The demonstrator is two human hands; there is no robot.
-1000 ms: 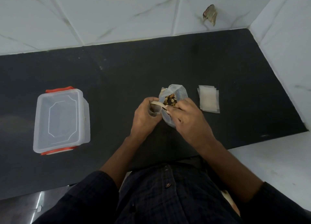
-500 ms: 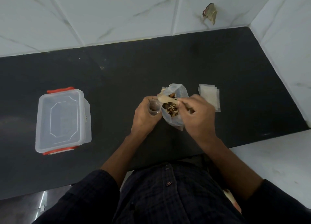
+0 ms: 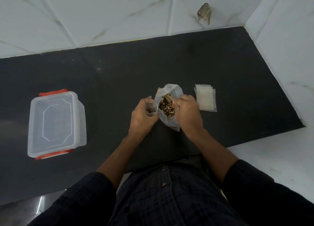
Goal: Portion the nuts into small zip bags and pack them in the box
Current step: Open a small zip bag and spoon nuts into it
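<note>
The left hand (image 3: pixel 141 114) curls its fingers round a small clear zip bag (image 3: pixel 150 108), holding it upright with its mouth open; a few brown pieces show at the bottom of it. Just right of it, touching, stands a larger clear plastic bag of mixed brown and pale nuts (image 3: pixel 167 105), its top spread wide. The right hand (image 3: pixel 187 112) is at that bag's right edge, with its fingers bent in over the opening; whether they pinch nuts or the plastic cannot be told. Both hands sit above the dark grey countertop (image 3: pixel 119 76), near its front edge. Right of the right hand, a short stack of flat, empty clear zip bags (image 3: pixel 206 97) lies on the counter. Well apart on the left sits a translucent rectangular plastic box with orange clips (image 3: pixel 56 123), its lid on. White marble-patterned wall tiles (image 3: pixel 102 13) rise at the far side.
</note>
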